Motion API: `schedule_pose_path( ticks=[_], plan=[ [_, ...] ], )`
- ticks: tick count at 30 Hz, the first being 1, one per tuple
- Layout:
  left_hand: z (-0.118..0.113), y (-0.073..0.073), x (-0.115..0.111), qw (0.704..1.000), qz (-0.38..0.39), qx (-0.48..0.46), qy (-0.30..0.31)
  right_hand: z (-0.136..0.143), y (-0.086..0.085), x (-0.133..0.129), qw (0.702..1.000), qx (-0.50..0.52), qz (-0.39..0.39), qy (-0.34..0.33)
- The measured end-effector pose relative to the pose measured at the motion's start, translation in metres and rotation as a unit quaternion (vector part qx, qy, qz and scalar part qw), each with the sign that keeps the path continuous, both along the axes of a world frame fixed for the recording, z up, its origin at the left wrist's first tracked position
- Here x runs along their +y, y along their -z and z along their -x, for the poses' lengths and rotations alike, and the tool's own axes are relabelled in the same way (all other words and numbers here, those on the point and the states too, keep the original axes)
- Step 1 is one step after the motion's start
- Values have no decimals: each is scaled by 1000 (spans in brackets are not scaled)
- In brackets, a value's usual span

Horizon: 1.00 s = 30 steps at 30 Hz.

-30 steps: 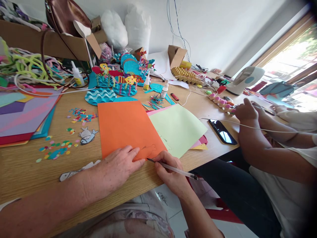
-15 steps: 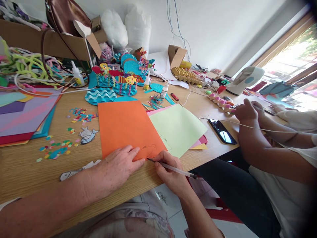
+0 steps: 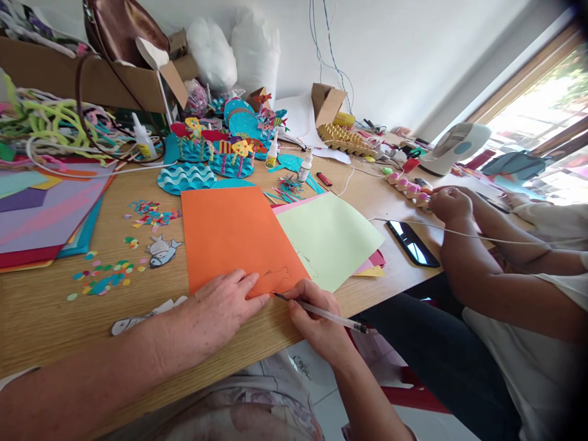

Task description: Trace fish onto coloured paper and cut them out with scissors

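Note:
An orange sheet of paper [image 3: 229, 236] lies at the table's front edge, with a thin pencil-like outline near its lower right corner. My left hand [image 3: 225, 303] rests flat on its lower edge, fingers stretched out. In my right hand [image 3: 316, 318] is a pen [image 3: 331, 315] with a clear barrel; its tip meets the orange sheet by the outline. Under the orange sheet's right side, a pale green sheet [image 3: 333, 236] shows faint drawn lines. A paper fish cutout [image 3: 131, 323] is partly covered by my left forearm, and another fish cutout [image 3: 163, 252] lies farther up.
Confetti dots [image 3: 108, 278] are scattered at left beside stacked coloured paper [image 3: 50, 214]. Blue paper decorations [image 3: 206, 159] and glue bottles [image 3: 305, 165] stand behind. A phone [image 3: 413, 244] lies at right, near another person's hands [image 3: 452, 205] at a pink-topped egg-carton strip [image 3: 408, 188].
My pen tip has shifted very slightly right; my left hand stays in place. The other person's hands have moved a little to the left, toward the egg-carton strip.

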<state>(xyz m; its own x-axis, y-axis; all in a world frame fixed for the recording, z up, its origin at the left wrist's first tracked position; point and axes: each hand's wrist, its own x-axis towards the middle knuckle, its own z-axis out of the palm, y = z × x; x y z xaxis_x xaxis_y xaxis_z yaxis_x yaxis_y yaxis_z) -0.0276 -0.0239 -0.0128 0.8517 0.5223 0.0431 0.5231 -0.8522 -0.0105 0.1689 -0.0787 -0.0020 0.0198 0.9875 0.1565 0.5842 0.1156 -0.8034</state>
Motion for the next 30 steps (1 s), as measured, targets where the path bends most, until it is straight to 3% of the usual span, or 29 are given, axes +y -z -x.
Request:
schedule_pose_path(
  ticks=[15, 30],
  plan=[
    [-3, -12, -4, 1000, 12, 18, -10, -2, 2, 0, 1000, 3, -16, -4],
    [-2, -9, -4, 1000, 0, 16, -9, -2, 3, -1, 1000, -7, -19, -4]
  ],
)
